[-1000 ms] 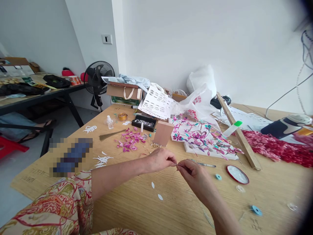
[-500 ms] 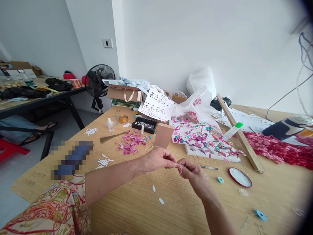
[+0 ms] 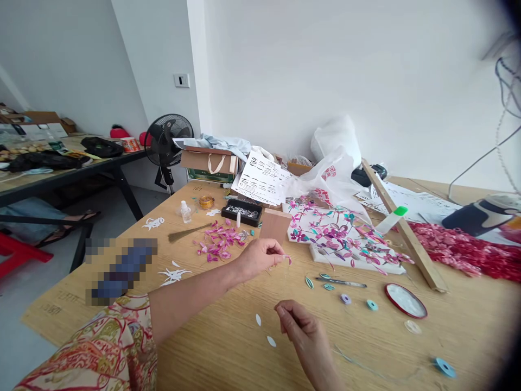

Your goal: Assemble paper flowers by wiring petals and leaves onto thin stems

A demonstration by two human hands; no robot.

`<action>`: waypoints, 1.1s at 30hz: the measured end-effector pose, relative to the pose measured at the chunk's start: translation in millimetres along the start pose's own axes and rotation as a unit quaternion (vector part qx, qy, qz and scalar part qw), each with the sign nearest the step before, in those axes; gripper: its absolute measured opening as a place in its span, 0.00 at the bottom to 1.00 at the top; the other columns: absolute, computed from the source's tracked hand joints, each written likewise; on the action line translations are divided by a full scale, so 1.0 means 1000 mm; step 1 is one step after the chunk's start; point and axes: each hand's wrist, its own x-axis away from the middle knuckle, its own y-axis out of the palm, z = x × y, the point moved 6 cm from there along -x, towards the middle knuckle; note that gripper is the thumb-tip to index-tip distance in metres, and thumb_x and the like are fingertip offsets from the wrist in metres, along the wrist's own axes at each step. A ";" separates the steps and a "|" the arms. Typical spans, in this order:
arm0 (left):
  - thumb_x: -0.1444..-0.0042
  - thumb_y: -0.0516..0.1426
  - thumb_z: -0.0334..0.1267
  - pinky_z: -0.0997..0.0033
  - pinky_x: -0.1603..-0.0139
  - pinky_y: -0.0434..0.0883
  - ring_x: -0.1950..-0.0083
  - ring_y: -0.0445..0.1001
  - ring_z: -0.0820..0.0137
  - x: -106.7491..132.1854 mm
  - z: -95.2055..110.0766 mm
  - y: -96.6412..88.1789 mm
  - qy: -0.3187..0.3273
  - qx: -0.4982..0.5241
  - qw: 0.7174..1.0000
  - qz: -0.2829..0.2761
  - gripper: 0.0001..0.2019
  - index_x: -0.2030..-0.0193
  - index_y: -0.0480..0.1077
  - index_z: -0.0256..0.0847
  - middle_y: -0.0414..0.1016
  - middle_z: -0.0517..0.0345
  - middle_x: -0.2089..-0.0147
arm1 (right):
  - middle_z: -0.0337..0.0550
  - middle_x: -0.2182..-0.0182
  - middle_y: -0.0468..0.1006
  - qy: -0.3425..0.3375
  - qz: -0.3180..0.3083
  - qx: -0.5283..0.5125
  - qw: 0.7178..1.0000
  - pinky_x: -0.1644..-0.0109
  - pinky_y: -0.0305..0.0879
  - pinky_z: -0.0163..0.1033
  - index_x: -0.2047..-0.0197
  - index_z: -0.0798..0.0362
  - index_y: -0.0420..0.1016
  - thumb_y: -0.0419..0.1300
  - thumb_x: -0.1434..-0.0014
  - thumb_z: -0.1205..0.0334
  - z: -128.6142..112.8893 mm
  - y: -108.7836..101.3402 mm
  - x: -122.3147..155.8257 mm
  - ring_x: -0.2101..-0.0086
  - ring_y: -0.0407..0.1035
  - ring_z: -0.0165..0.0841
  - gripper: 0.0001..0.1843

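Observation:
My left hand is closed in a pinch on a small pink petal, held above the table in front of a small wooden block. A very fine thread hangs faintly below the petal. Lower and nearer to me, my right hand is pinched shut, seemingly on that thread; its end is too fine to see clearly. Pale blue thread trails from beside my right wrist to a blue spool. Two white leaf-shaped pieces lie just left of my right hand.
Loose pink petals lie beyond my left forearm, near a black tray. Wire-stemmed flowers stand on white foam at the right. A pen, small spools, a red-rimmed dish and a wooden bar occupy the right side.
My hands, together at the petal before, are now apart. The right has dropped toward me, while the left keeps the petal. Teal-edged leaf pieces and a purple spool now show uncovered.

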 end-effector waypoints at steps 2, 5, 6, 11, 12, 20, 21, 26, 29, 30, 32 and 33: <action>0.53 0.55 0.33 0.78 0.73 0.59 0.74 0.63 0.77 0.000 0.004 -0.001 0.041 -0.109 0.993 0.010 0.03 0.75 0.68 0.36 0.70 0.60 0.74 | 0.35 0.84 0.64 -0.055 0.026 0.090 0.994 0.77 0.54 0.31 0.76 0.53 0.68 0.49 0.44 0.53 -0.020 -0.009 0.009 0.81 0.59 0.27 0.16; 0.51 0.54 0.32 0.78 0.70 0.60 0.70 0.65 0.76 0.003 0.012 0.005 0.119 -0.235 0.965 -0.013 0.05 0.74 0.69 0.37 0.70 0.59 0.72 | 0.38 0.80 0.71 -0.136 0.043 0.181 0.973 0.75 0.57 0.30 0.73 0.51 0.70 0.50 0.44 0.57 -0.055 -0.031 0.016 0.79 0.64 0.28 0.12; 0.49 0.53 0.31 0.77 0.68 0.60 0.69 0.66 0.75 0.005 0.014 0.009 0.143 -0.261 0.954 -0.035 0.06 0.73 0.70 0.37 0.70 0.58 0.71 | 0.39 0.79 0.72 -0.154 0.045 0.204 0.966 0.75 0.58 0.30 0.73 0.51 0.70 0.50 0.44 0.58 -0.066 -0.041 0.015 0.78 0.65 0.29 0.12; 0.48 0.53 0.32 0.76 0.63 0.61 0.66 0.66 0.73 0.022 0.027 0.033 0.214 -0.279 0.919 -0.179 0.06 0.72 0.71 0.36 0.71 0.56 0.70 | 0.39 0.78 0.72 -0.165 0.078 0.243 0.953 0.73 0.57 0.33 0.74 0.51 0.71 0.52 0.46 0.58 -0.092 -0.086 -0.020 0.77 0.64 0.31 0.10; 0.49 0.54 0.32 0.77 0.63 0.61 0.66 0.66 0.74 0.026 0.030 0.035 0.212 -0.257 0.921 -0.202 0.06 0.72 0.70 0.36 0.70 0.56 0.70 | 0.39 0.79 0.71 -0.150 0.081 0.221 0.960 0.73 0.56 0.33 0.75 0.51 0.71 0.53 0.47 0.57 -0.088 -0.090 -0.031 0.77 0.63 0.30 0.10; 0.55 0.57 0.36 0.80 0.77 0.55 0.78 0.57 0.81 0.028 0.027 0.012 0.003 0.102 0.990 -0.101 0.06 0.74 0.67 0.35 0.61 0.65 0.80 | 0.34 0.83 0.61 -0.065 0.008 0.029 0.997 0.76 0.54 0.31 0.78 0.54 0.67 0.52 0.47 0.52 -0.019 -0.047 -0.060 0.79 0.56 0.26 0.15; 0.56 0.58 0.37 0.80 0.78 0.54 0.79 0.56 0.81 0.025 0.024 0.007 -0.008 0.133 0.989 -0.069 0.07 0.74 0.66 0.34 0.61 0.66 0.80 | 0.33 0.84 0.59 -0.062 0.003 0.022 0.998 0.77 0.53 0.31 0.77 0.54 0.66 0.50 0.46 0.52 -0.013 -0.039 -0.055 0.80 0.55 0.26 0.16; 0.55 0.56 0.38 0.80 0.78 0.54 0.78 0.57 0.80 0.008 0.010 -0.006 -0.002 0.102 0.995 0.019 0.08 0.74 0.65 0.34 0.63 0.64 0.78 | 0.33 0.86 0.57 -0.051 0.004 0.060 0.997 0.79 0.53 0.31 0.76 0.53 0.67 0.48 0.44 0.51 -0.006 -0.015 -0.018 0.82 0.56 0.27 0.17; 0.54 0.56 0.36 0.79 0.75 0.57 0.75 0.60 0.78 0.003 0.009 -0.009 0.045 -0.061 0.996 0.043 0.06 0.75 0.67 0.35 0.65 0.62 0.77 | 0.36 0.84 0.64 -0.099 0.010 0.169 0.981 0.76 0.55 0.32 0.76 0.52 0.67 0.47 0.42 0.55 -0.029 -0.018 0.003 0.80 0.61 0.29 0.16; 0.53 0.56 0.35 0.78 0.73 0.58 0.73 0.61 0.77 0.002 0.012 -0.007 0.071 -0.118 0.990 0.038 0.05 0.76 0.67 0.35 0.65 0.62 0.76 | 0.37 0.82 0.66 -0.124 0.010 0.200 0.972 0.76 0.56 0.32 0.75 0.51 0.67 0.46 0.42 0.56 -0.041 -0.022 0.009 0.79 0.62 0.29 0.16; 0.51 0.55 0.33 0.78 0.70 0.59 0.71 0.63 0.76 0.005 0.017 0.002 0.126 -0.205 0.971 -0.005 0.05 0.76 0.68 0.36 0.66 0.60 0.74 | 0.40 0.80 0.69 -0.167 0.021 0.249 0.954 0.75 0.56 0.32 0.74 0.50 0.68 0.46 0.42 0.58 -0.066 -0.036 0.014 0.78 0.63 0.30 0.14; 0.51 0.54 0.32 0.78 0.68 0.59 0.70 0.64 0.75 0.007 0.020 0.008 0.151 -0.230 0.961 -0.039 0.05 0.75 0.69 0.36 0.67 0.60 0.74 | 0.41 0.79 0.70 -0.181 0.031 0.268 0.946 0.75 0.56 0.32 0.73 0.50 0.69 0.47 0.42 0.58 -0.078 -0.046 0.014 0.78 0.64 0.30 0.14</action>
